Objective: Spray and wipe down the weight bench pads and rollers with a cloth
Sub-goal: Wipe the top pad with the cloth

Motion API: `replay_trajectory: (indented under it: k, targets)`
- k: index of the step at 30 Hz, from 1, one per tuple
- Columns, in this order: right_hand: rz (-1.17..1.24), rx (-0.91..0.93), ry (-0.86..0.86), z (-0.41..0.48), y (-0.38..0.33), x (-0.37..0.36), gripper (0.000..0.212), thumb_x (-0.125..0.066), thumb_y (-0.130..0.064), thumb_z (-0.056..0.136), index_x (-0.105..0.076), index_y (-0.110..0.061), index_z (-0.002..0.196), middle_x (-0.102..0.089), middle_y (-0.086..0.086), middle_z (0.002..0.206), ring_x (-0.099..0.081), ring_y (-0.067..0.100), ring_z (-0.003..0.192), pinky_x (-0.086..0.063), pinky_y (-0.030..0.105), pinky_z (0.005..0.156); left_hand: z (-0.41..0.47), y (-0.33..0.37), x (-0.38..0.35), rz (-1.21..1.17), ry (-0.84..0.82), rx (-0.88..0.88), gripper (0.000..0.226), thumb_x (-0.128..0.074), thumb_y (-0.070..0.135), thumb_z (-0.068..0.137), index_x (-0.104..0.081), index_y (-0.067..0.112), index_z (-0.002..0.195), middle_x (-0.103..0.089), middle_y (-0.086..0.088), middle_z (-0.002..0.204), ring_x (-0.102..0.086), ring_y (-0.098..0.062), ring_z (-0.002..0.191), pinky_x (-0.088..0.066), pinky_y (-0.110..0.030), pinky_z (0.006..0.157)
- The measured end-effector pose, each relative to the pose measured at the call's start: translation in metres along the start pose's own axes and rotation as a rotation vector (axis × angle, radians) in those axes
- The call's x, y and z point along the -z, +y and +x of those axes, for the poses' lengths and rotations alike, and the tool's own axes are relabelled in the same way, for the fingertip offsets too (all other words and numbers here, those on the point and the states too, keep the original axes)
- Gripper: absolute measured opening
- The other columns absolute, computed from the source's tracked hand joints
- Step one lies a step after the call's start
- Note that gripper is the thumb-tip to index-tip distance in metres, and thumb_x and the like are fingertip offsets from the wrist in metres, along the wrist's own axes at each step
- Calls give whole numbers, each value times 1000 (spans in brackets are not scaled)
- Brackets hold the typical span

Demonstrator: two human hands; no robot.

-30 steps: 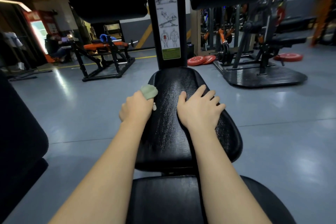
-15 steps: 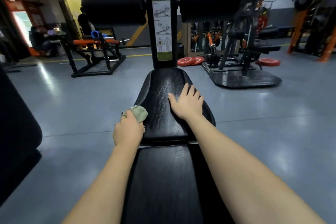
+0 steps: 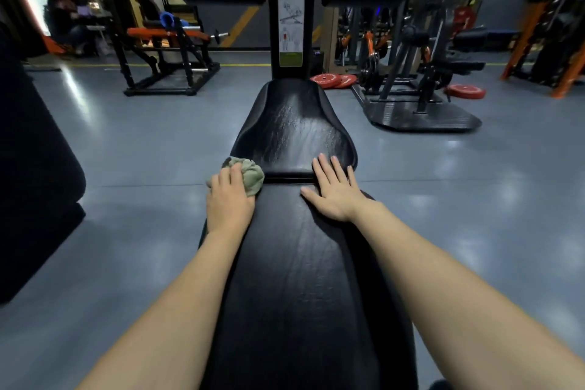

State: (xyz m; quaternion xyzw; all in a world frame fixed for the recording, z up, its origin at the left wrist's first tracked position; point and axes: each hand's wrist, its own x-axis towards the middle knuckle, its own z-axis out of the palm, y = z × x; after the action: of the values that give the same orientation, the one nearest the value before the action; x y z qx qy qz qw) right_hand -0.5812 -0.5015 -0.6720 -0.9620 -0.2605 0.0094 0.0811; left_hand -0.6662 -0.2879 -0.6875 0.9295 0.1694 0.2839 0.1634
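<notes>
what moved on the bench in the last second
The left hand, gripping the crumpled pale green cloth, slid back toward the person along the left edge, off the black vinyl seat pad onto the long black back pad. The flat right hand slid back too, now spanning the gap. Unchanged: the grip on the cloth.

The left hand [image 3: 229, 199] and right hand [image 3: 335, 196] are showing bare, and both forearms [image 3: 443, 279] are showing bare too.

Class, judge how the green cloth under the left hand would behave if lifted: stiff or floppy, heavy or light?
Probably floppy: the cloth is bunched into soft folds under the left hand. Likely light: one hand covers most of it.
</notes>
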Motion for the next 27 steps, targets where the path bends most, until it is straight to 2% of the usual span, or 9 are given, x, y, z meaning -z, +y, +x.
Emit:
replay_trajectory:
  k: [6,10,14,17,19,21,23,25,27]
  targets:
    - [-54,85,131,-38,5,-21,77,-16,-66,102,4,-24,163,14,-5,169,17,12,155,10,46,125,-38,1,6,146,47,-122,62,-76,7,62,-58,5,121,-56,-22,115,-43,-38,106,-50,-54,83]
    - [-18,170,142,-46,14,-29,84,-22,-72,99,-1,-22,163,8,-5,170,12,10,155,10,43,126,-66,4,6,226,-24,-120,62,-72,11,68,-55,6,127,-52,-22,123,-43,-42,114,-45,-57,92]
    - [-7,267,271,-63,24,-40,82,-30,-70,99,-13,-22,163,-3,-4,170,2,11,156,4,40,127,-78,19,10,279,-95,-73,58,-65,19,79,-49,7,134,-44,-21,131,-38,-42,120,-42,-60,97]
    - [159,268,329,-69,27,-41,66,-43,-57,102,-37,-21,157,-24,-2,167,-15,12,155,-4,38,128,-88,29,7,253,-111,-88,59,-60,22,85,-42,6,139,-38,-23,134,-34,-46,123,-35,-73,102]
    - [345,252,441,-77,30,-47,45,-51,-43,102,-62,-19,138,-45,0,157,-35,15,148,-22,40,125,-97,36,1,238,-107,-112,60,-57,21,84,-40,6,139,-36,-24,135,-32,-47,124,-29,-78,104]
    - [436,146,684,-89,36,-56,31,-54,-35,100,-75,-16,113,-56,-1,147,-51,17,136,-41,37,112,-103,43,-5,207,-71,-168,58,-59,20,80,-44,6,134,-40,-24,132,-35,-46,121,-32,-77,102]
    - [478,-89,842,-104,42,-60,23,-54,-28,100,-73,-15,105,-57,-3,145,-51,13,130,-42,26,100,-107,52,-11,161,-35,-248,57,-64,20,77,-49,6,129,-45,-24,127,-38,-43,116,-40,-71,98]
    - [728,-333,934,-114,61,-72,20,-52,-25,100,-70,-20,109,-57,-1,137,-53,1,120,-38,17,97,-109,70,-20,120,-18,-333,57,-67,20,73,-52,7,126,-49,-23,124,-40,-42,113,-44,-67,95]
    - [1049,-627,981,-117,96,-102,19,-49,-34,94,-64,-32,104,-60,3,124,-61,7,107,-49,29,96,-109,96,-31,86,-28,-408,56,-69,19,72,-55,8,125,-50,-22,124,-42,-42,115,-43,-68,98]
